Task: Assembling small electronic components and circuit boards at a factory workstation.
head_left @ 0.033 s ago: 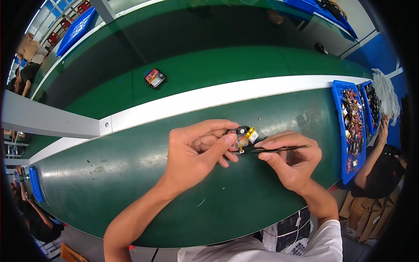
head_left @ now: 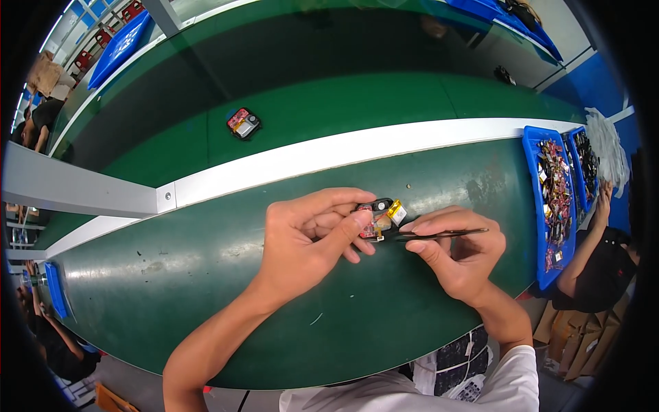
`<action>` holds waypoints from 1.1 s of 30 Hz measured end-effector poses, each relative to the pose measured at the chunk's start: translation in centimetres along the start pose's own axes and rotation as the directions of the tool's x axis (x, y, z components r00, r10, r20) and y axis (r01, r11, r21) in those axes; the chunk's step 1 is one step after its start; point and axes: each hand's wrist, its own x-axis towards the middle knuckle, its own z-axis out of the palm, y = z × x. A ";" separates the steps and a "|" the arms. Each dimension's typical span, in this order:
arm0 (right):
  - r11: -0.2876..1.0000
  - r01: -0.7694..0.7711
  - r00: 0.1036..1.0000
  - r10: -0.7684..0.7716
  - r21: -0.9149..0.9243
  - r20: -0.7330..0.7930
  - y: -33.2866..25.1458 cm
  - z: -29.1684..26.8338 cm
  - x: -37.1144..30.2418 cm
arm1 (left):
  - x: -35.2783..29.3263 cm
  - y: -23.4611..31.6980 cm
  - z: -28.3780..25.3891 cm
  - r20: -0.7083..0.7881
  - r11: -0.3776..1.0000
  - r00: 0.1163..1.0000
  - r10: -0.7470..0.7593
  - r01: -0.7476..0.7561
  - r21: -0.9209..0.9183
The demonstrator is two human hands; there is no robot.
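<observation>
Between the thumb and fingers of my left hand (head_left: 305, 237) is a small black device housing (head_left: 375, 205) with a red circuit board (head_left: 366, 221) inside. A small silver battery with yellow tape (head_left: 396, 213) sticks out at the housing's right side, tilted away from it. My right hand (head_left: 456, 247) pinches a pair of dark tweezers (head_left: 446, 234), held nearly level. The tweezer tips point left and lie close beside the housing's lower right edge; whether they touch it I cannot tell. Both hands are above the green tabletop (head_left: 288, 343).
A similar opened device (head_left: 244, 124) lies on the green belt (head_left: 309, 96) beyond the white rail (head_left: 302, 154). At the right stands a blue tray (head_left: 542, 275) of small boards and batteries, with another blue tray (head_left: 585, 199) behind it. A co-worker's arm (head_left: 587, 240) reaches in there.
</observation>
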 end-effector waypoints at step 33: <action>0.909 0.331 0.944 -0.320 -0.255 0.083 -1.0 1.2 0.6 | -0.1 -0.7 0.8 -0.114 0.987 0.992 0.051 -0.033 0.156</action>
